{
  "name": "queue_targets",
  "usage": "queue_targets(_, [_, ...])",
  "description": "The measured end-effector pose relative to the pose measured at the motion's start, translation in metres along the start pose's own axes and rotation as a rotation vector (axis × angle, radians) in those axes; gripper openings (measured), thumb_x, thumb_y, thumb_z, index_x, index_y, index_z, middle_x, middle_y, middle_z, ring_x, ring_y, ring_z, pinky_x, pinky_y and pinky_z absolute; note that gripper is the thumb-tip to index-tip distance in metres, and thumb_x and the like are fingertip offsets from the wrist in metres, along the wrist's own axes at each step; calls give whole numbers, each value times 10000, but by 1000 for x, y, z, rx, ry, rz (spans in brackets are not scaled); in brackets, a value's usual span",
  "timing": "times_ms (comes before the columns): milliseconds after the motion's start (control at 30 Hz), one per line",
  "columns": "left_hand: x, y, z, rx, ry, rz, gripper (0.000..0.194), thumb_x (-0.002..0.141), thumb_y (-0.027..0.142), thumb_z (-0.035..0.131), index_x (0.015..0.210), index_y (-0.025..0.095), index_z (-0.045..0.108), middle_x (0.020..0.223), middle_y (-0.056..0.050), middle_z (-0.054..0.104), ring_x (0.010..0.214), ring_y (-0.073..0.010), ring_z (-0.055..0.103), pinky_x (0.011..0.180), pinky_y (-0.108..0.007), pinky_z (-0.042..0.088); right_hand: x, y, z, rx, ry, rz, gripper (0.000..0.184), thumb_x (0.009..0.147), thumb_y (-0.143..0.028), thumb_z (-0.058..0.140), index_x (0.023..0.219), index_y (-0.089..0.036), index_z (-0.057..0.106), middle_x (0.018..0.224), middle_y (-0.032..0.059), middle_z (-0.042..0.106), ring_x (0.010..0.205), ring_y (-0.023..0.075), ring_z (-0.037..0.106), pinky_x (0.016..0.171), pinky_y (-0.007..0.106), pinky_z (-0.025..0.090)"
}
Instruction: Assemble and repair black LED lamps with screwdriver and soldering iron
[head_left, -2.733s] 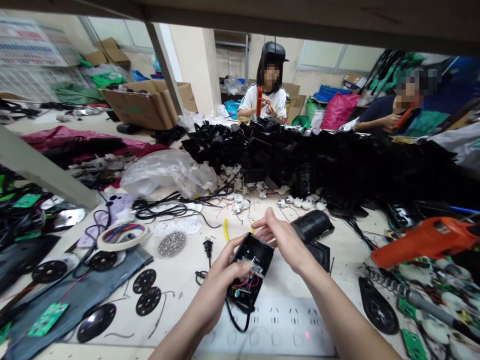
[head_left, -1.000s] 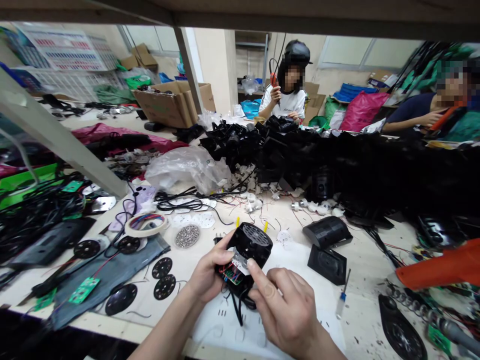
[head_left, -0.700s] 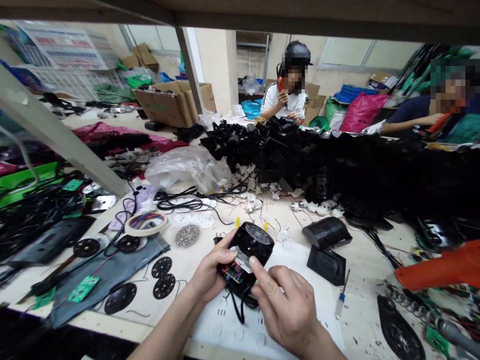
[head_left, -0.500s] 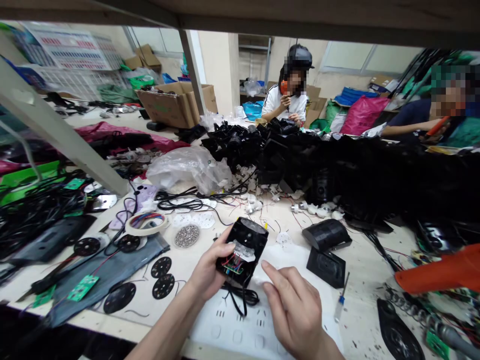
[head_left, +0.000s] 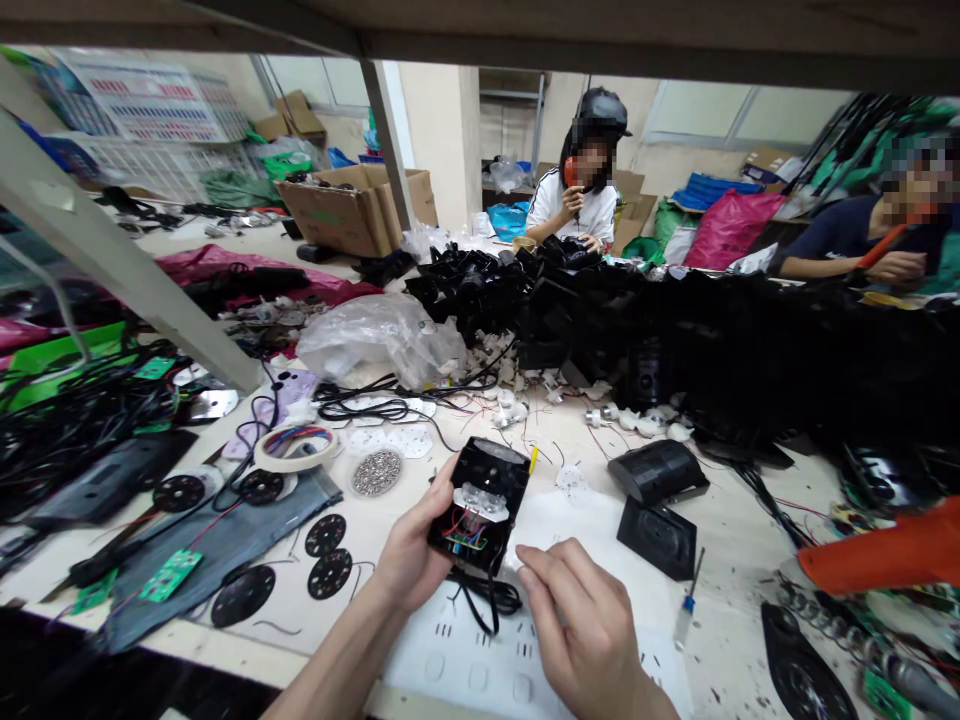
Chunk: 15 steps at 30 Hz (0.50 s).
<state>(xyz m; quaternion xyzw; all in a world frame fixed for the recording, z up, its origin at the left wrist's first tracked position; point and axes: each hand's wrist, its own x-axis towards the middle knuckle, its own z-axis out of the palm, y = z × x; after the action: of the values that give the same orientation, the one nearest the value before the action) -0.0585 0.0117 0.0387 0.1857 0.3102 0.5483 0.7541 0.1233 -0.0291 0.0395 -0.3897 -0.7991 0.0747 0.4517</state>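
Note:
My left hand (head_left: 420, 545) grips a black plastic housing (head_left: 487, 490) by its left side, tilted with its open inside facing up. Inside it sit a clear plastic part (head_left: 480, 503), red and blue wires and a small green circuit board (head_left: 466, 541). A black cable (head_left: 487, 600) hangs looped below the housing. My right hand (head_left: 585, 620) is just right of the housing's lower edge, thumb and forefinger brought together; anything between them is too small to make out. Under both lies a white sheet (head_left: 559, 530) with small dark pins on it.
A dish of screws (head_left: 377, 472) and a tape roll (head_left: 295, 447) lie left. Black housing pieces (head_left: 658, 470), a screwdriver (head_left: 688, 605) and an orange power tool (head_left: 885, 550) lie right. A heap of black parts (head_left: 720, 350) rises behind. Two people sit across the table.
My right forefinger, stretched out before, has drawn back toward the thumb, and the hand is slightly lower. The clear part inside the housing shows more fully as my left thumb has moved off it.

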Motion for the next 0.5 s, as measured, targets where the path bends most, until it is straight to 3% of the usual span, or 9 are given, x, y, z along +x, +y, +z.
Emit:
queue_targets(167, [-4, 0, -4, 22, 22, 42, 672, 769, 372, 743, 1396, 295, 513, 1295, -49, 665, 1213, -310, 596, 1063, -397, 433, -1, -1, 1, 23, -5, 3, 192, 949, -85, 486, 1070, -110, 632, 746, 61, 610, 624, 163, 587, 550, 270, 489])
queue_targets(367, [-1, 0, -6, -32, -123, -48, 611, 756, 297, 712, 1344, 218, 566, 1072, -92, 753, 1034, -349, 686, 943, -465, 515, 2, -4, -1, 50, 24, 0, 244, 932, -74, 513, 1148, -124, 615, 792, 66, 635, 656, 157, 608, 574, 269, 508])
queue_targets(500, [2, -2, -4, -84, -218, -113, 549, 739, 312, 673, 1252, 121, 627, 1029, -155, 755, 955, -377, 704, 879, -517, 536, 13, -13, 1, 56, 56, -40, 260, 940, -98, 509, 1177, -118, 614, 807, 81, 636, 676, 168, 617, 572, 277, 522])
